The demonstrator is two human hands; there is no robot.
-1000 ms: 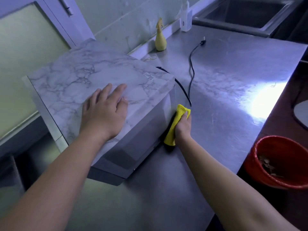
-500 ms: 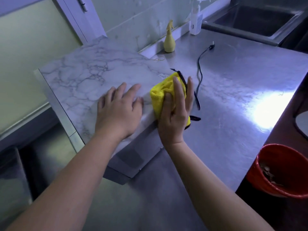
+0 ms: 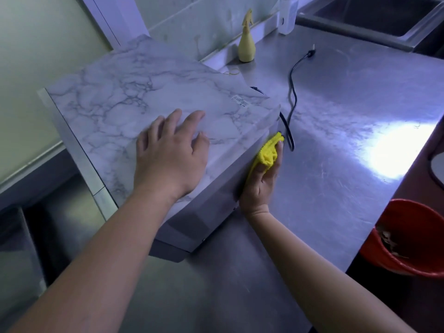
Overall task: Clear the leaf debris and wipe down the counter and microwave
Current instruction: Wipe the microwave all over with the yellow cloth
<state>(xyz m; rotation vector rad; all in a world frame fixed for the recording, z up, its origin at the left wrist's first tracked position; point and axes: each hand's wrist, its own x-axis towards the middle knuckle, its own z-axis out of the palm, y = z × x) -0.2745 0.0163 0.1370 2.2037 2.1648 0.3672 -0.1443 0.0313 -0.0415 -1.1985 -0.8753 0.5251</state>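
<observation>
A microwave (image 3: 149, 99) with a marble-patterned top stands on the steel counter (image 3: 348, 121). My left hand (image 3: 171, 156) lies flat on its top near the front right edge, fingers spread, holding nothing. My right hand (image 3: 263, 181) presses a yellow cloth (image 3: 270, 151) against the microwave's right side wall, just below the top edge. The microwave's black power cord (image 3: 293, 97) trails unplugged across the counter behind the cloth.
A red bucket (image 3: 413, 239) holding leaf debris sits below the counter's right edge. A yellow spray bottle (image 3: 246, 42) and a clear pump bottle (image 3: 287, 19) stand by the back wall. A sink (image 3: 374, 18) lies at the far right corner.
My right hand has moved the yellow cloth from the microwave's top right edge back down onto its right side. My left hand stays flat on the top.
</observation>
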